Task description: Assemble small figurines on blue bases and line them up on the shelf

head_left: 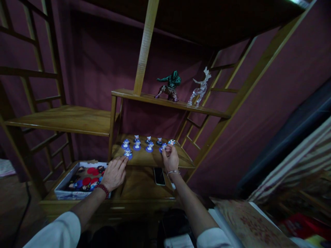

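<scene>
Small purple-and-white figurines on round purple bases stand on the low wooden shelf. My left hand, with a red bead bracelet at its wrist, has its fingers together at the base of the front-left figurine. With a pinch, my right hand grips a purple figurine at the right end of the row; its fingers partly cover it. Between the hands stand two more figurines, one of them a purple-based figurine. Behind is a row of darker-based figurines, including one black-and-white figurine.
A white box of red, blue and black pieces sits at lower left. A phone lies below the figurine shelf. On the upper shelf stand a green crouching statue and a clear deer figure. Wooden posts frame the shelves.
</scene>
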A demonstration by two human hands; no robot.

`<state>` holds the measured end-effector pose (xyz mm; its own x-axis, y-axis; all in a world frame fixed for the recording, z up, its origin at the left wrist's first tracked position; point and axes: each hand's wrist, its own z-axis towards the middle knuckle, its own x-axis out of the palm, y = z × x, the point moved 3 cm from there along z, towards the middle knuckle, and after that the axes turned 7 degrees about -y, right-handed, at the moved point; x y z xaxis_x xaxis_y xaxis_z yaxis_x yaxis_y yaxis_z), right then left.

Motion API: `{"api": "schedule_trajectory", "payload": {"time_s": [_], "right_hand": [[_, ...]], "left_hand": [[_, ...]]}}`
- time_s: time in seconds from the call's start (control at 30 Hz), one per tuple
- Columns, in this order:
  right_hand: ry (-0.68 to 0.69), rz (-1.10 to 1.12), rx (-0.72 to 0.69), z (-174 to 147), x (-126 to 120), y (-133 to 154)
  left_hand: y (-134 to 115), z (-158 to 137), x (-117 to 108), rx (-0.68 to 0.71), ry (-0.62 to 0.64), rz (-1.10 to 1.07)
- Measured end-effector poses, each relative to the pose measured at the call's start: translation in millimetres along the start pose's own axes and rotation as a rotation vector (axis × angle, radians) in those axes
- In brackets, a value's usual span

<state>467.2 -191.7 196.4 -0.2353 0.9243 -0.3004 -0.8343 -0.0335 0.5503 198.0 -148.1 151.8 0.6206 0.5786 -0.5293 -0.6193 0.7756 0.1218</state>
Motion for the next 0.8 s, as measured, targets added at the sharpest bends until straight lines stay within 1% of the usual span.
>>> {"api": "schedule_trajectory", "payload": {"time_s": [0.07,0.13,0.27,0.43,0.57,0.8], "right_hand": [[0.082,0.025,-0.019,-5,5,9],[0.189,0.003,-0.021,-9,12,17],[0.362,-0.139,0.060,-9,25,27],[0.506,-0.342,0.113,-3,36,37],[0.572,-0.431,0.120,-3,42,44],[0.571,-0.447,0.137,-2,44,46]], "left_hand": [[0,0,-1,-0.003,0.006,0.000],[0,0,-1,-0.008,0.013,-0.002],[0,0,-1,-0.016,0.018,-0.009],[0,1,-1,-0.016,0.016,-0.006],[0,0,0,-0.011,0.021,-0.014],[1,-1,1,-0.018,0.015,-0.010]]}}
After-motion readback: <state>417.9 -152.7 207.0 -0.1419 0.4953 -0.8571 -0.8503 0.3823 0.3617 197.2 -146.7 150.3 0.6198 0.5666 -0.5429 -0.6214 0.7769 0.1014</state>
